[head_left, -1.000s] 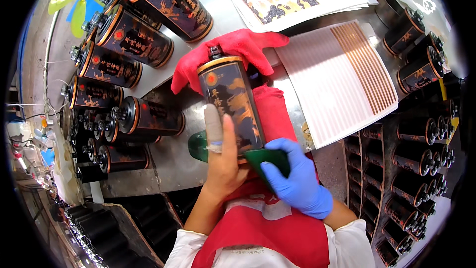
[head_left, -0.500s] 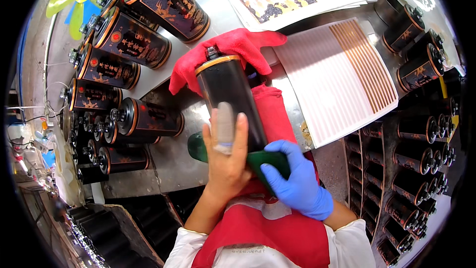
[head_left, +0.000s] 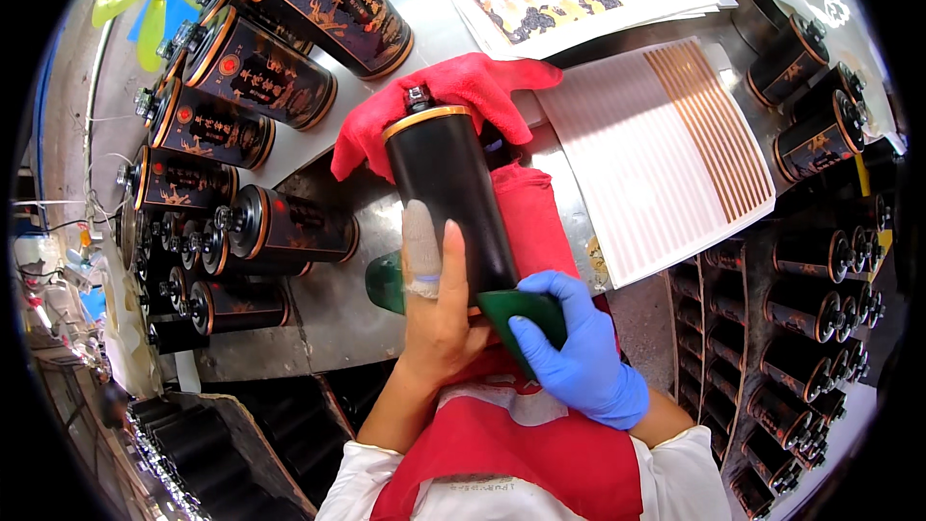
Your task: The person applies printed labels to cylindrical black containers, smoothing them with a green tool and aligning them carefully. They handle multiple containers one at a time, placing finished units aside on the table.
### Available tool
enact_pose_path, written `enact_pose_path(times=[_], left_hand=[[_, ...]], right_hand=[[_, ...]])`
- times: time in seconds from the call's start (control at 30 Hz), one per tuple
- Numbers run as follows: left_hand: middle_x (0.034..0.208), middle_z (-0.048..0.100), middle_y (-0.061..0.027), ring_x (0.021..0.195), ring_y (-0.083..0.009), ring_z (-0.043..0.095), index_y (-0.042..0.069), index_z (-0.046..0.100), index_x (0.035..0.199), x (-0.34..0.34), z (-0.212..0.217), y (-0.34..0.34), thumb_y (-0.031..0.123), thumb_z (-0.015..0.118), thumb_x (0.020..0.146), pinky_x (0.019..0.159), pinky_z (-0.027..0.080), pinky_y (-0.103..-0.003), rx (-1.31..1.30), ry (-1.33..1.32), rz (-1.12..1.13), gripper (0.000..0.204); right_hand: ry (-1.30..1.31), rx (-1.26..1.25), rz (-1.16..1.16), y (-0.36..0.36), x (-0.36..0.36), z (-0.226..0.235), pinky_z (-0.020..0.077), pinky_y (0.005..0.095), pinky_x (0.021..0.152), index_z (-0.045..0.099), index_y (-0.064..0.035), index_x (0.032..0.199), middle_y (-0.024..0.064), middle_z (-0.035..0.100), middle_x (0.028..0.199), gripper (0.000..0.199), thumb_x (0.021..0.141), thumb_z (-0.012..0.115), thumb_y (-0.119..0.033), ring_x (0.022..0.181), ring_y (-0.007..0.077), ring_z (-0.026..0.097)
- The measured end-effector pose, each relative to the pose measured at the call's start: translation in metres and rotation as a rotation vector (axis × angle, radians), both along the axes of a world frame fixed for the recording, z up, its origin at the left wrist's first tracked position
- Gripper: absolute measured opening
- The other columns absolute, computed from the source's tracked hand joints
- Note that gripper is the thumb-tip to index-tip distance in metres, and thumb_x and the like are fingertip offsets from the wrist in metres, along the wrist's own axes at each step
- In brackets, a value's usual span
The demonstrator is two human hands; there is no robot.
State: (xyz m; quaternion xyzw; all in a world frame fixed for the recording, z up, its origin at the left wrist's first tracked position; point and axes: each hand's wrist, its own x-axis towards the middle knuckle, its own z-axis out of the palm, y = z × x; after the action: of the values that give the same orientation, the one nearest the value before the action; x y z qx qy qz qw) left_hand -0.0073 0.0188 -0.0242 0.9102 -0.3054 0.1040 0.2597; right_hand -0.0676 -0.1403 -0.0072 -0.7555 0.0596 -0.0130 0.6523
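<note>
The black can [head_left: 451, 203] lies on a red cloth [head_left: 453, 87] on the metal desk [head_left: 328, 309], right in front of the person. Its long axis runs away from the body, gold-rimmed cap end pointing to the far side. The left hand [head_left: 439, 314], one finger bandaged, has its fingers wrapped over the near end, pinning it. The right hand [head_left: 579, 352], in a blue glove, has its fingers closed on a green scraper [head_left: 526, 314] touching the can's base. To smooth well, I'd say: hold the can firm and stroke evenly along its length
</note>
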Motion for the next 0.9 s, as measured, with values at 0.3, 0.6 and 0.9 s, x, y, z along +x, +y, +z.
enact_pose_path(times=[0.3,0.6,0.9], left_hand=[[0.127,0.049,-0.0196,0.109,-0.0271,0.056,-0.007,-0.004,0.140,-0.006,-0.020,0.017,0.010,0.075,0.071,0.092,0.042,-0.033,-0.380,0.288,0.052,0.106],[0.117,0.056,-0.0205,0.103,-0.0308,0.060,-0.009,0.005,0.140,-0.003,-0.020,0.024,0.004,0.073,0.073,0.088,0.046,-0.034,-0.397,0.268,-0.099,0.096],[0.134,0.029,-0.0354,0.121,-0.0498,0.036,-0.006,0.020,0.138,-0.002,-0.034,0.024,0.027,0.081,0.064,0.100,0.032,-0.048,-0.487,0.203,-0.047,0.101]], right_hand=[[0.114,0.109,-0.166,-0.021,0.000,-0.023,0.0464,0.0261,0.078,0.047,-0.0025,0.114,0.0085,0.057,0.098,0.032,0.085,0.060,-0.008,0.088,0.0131,0.056],[0.237,0.176,-0.186,-0.025,0.001,-0.035,0.0463,0.0265,0.079,0.050,-0.0014,0.109,0.0080,0.059,0.098,0.033,0.080,0.064,-0.004,0.090,0.0132,0.057],[-0.031,-0.022,0.053,-0.040,0.164,0.048,0.0408,0.0206,0.059,0.062,0.0000,0.087,0.0000,0.056,0.069,0.017,0.086,0.059,-0.017,0.063,0.0065,0.050]])
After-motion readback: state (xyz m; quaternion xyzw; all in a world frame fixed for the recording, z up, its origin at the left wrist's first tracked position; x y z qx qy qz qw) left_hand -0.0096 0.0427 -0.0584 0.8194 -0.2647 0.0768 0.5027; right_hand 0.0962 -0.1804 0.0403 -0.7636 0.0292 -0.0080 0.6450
